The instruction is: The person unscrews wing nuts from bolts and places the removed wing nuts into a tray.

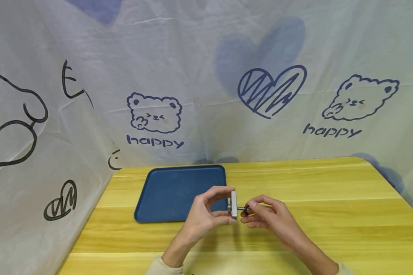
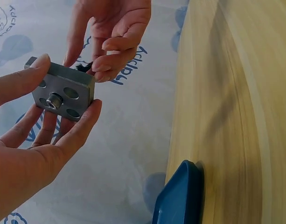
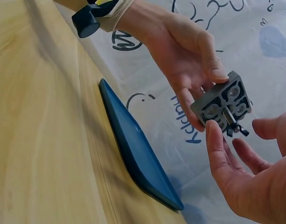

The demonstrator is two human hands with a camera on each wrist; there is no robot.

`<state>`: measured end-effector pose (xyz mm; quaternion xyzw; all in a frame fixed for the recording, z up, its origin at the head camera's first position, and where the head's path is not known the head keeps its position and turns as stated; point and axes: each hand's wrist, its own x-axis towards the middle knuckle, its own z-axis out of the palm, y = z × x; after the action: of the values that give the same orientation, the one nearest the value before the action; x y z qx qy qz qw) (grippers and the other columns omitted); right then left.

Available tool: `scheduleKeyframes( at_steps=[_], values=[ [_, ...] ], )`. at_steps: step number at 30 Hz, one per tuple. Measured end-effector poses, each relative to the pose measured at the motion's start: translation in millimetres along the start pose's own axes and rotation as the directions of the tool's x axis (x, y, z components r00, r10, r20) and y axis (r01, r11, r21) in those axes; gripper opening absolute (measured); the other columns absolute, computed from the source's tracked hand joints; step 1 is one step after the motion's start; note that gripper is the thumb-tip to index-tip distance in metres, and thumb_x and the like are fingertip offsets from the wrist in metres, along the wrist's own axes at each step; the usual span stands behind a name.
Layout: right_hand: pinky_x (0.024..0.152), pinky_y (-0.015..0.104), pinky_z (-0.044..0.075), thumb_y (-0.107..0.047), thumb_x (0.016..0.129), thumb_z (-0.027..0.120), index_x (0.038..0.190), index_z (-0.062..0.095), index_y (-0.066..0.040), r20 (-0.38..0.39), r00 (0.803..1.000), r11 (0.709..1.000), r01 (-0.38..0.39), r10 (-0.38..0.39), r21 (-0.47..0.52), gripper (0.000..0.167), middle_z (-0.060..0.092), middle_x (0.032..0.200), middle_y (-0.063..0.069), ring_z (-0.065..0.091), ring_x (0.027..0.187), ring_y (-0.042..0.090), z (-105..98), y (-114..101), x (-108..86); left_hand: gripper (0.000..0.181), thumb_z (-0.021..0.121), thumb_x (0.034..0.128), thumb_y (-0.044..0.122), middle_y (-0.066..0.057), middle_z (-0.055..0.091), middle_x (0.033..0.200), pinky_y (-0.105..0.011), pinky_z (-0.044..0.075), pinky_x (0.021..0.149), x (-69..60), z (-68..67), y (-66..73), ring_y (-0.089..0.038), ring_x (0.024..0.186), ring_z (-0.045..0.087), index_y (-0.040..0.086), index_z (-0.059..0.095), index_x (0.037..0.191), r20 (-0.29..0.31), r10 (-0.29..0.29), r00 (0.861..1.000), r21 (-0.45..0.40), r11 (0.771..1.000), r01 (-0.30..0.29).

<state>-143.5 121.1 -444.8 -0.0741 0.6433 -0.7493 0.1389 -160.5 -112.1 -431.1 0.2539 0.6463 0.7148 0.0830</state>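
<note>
A small square metal block with several round holes is held up by its edges between the thumb and fingers of my left hand. From its middle a bolt shaft sticks out towards the right, with a dark wing-shaped end piece. On the opposite face the left wrist view shows the bolt's round head. My right hand is beside the wing-shaped piece, fingers loosely bent around it. The right wrist view shows gaps between those fingertips and the piece.
A blue tray lies on the yellow wood-grain table, behind and left of the hands. White sheeting printed with bears and hearts encloses the table's back and sides. A dark device sits at the left wrist.
</note>
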Motion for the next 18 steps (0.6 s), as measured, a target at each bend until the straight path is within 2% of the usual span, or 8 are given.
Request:
scheduleKeyframes(
  at_steps=[12,18],
  values=[
    [0.084,0.036,0.064,-0.018,0.104,0.064,0.111,0.06,0.006,0.026,1.0,0.999,-0.005,0.004,0.039,0.025,0.073,0.109,0.022,0.075,0.095,0.026,-2.3,3.7,-0.5,0.066,0.082,0.0753,-0.017,-0.017,0.058,0.135,-0.045,0.061,0.092,-0.1,2.2,-5.7,-0.03,0.129,0.055,0.003,0.063,0.135,0.016,-0.004,1.0,0.022,1.0,0.004],
    [0.085,0.041,0.064,-0.018,0.102,0.067,0.107,0.06,0.008,0.004,0.998,0.997,0.066,-0.066,-0.028,0.027,0.073,0.108,0.023,0.075,0.095,0.028,-3.1,3.0,0.0,0.065,0.083,0.0775,-0.013,-0.017,0.058,0.135,-0.044,0.062,0.091,-0.1,1.7,-5.1,-0.03,0.129,0.055,0.006,0.063,0.137,0.003,-0.015,1.0,0.012,1.0,0.015]
  ],
)
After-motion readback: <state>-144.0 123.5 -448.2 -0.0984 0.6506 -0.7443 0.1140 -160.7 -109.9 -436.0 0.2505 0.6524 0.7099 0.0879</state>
